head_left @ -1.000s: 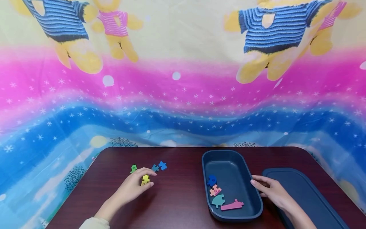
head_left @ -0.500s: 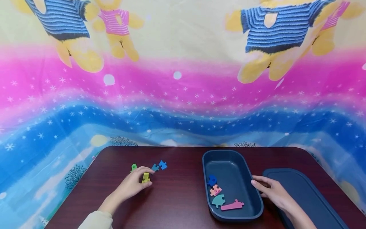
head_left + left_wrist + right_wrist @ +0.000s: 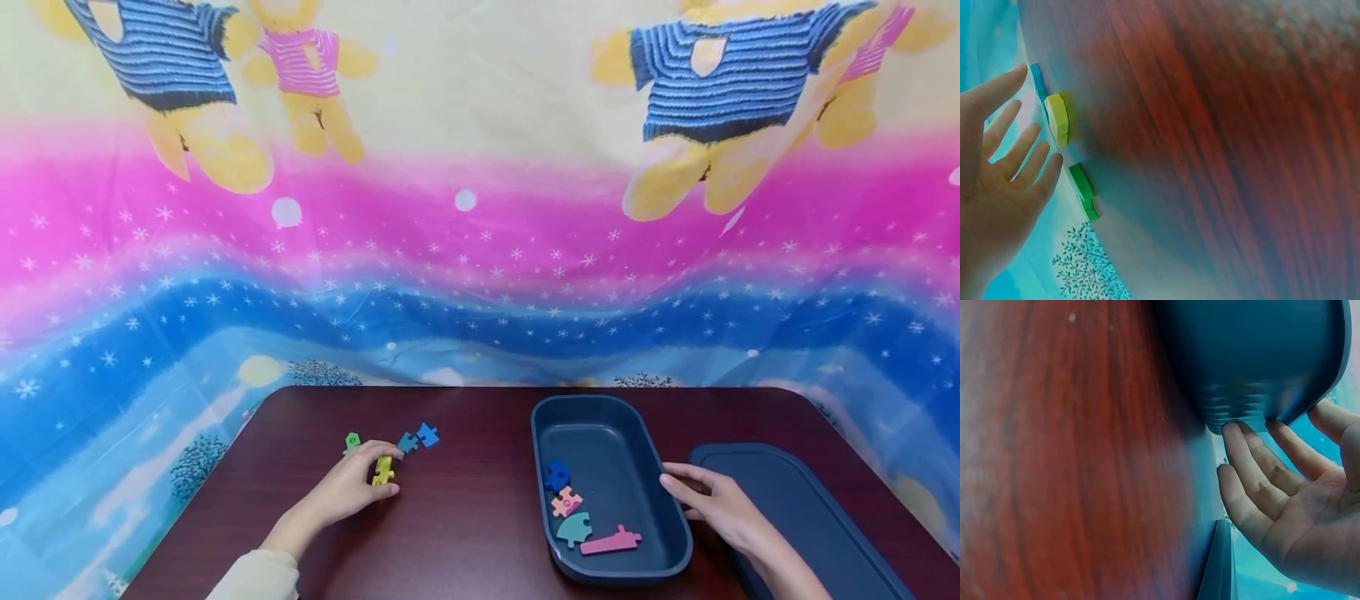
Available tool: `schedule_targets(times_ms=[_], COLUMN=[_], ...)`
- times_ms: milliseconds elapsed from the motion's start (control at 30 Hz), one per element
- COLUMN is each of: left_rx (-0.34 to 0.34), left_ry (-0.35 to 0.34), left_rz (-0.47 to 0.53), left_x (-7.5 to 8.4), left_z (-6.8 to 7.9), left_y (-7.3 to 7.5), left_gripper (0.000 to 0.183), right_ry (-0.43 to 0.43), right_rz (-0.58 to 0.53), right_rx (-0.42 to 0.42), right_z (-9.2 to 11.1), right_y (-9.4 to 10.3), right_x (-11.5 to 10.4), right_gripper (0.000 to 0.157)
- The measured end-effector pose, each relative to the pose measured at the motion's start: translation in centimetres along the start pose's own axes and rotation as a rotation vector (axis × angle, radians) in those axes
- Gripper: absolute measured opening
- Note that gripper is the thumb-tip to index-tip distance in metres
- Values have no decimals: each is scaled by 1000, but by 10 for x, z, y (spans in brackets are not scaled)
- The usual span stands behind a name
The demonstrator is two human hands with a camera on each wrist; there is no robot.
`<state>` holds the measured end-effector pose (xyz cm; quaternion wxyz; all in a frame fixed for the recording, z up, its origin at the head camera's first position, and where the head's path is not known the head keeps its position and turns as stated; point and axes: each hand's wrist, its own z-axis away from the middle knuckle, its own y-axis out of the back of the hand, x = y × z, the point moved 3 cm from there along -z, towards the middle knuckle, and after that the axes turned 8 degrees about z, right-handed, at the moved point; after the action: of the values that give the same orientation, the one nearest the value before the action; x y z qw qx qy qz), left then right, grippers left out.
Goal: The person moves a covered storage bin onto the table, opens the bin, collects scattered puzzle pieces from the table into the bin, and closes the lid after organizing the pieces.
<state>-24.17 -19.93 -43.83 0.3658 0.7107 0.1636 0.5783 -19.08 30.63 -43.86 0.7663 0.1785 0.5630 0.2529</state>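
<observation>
My left hand reaches low over the table, thumb and fingers spread around a yellow puzzle piece. In the left wrist view the fingers look fairly straight, beside the yellow piece. A green piece lies just beyond the hand. Teal and blue pieces lie off the index fingertip. On the right, the fingertips of my right hand rest against the outer side of a dark blue-grey box; the right wrist view shows them extended along its wall.
Inside the box lie a dark blue piece, a salmon piece, a green-teal piece and a long pink piece. The matching lid lies flat to the right, partly under the right forearm. A printed curtain hangs behind the table.
My left fingertips have drawn back slightly to the left around the yellow piece, which looks a little turned. My right hand and the box hold still.
</observation>
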Motion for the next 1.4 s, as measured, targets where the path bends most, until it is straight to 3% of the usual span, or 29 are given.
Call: schedule_targets(times_ms=[467, 1000, 1400], left_rx=[-3, -8, -22], left_ry=[30, 85, 29], left_rz=[1, 7, 23], left_x=[-9, -12, -11], left_z=[2, 3, 4], left_y=[-2, -4, -5], left_gripper=[40, 54, 51], right_ry=[-13, -13, -12], right_rz=[13, 9, 0], right_rx=[-12, -15, -18], right_z=[-1, -2, -2], right_y=[0, 1, 0], right_x=[1, 1, 2], right_gripper=[73, 73, 73])
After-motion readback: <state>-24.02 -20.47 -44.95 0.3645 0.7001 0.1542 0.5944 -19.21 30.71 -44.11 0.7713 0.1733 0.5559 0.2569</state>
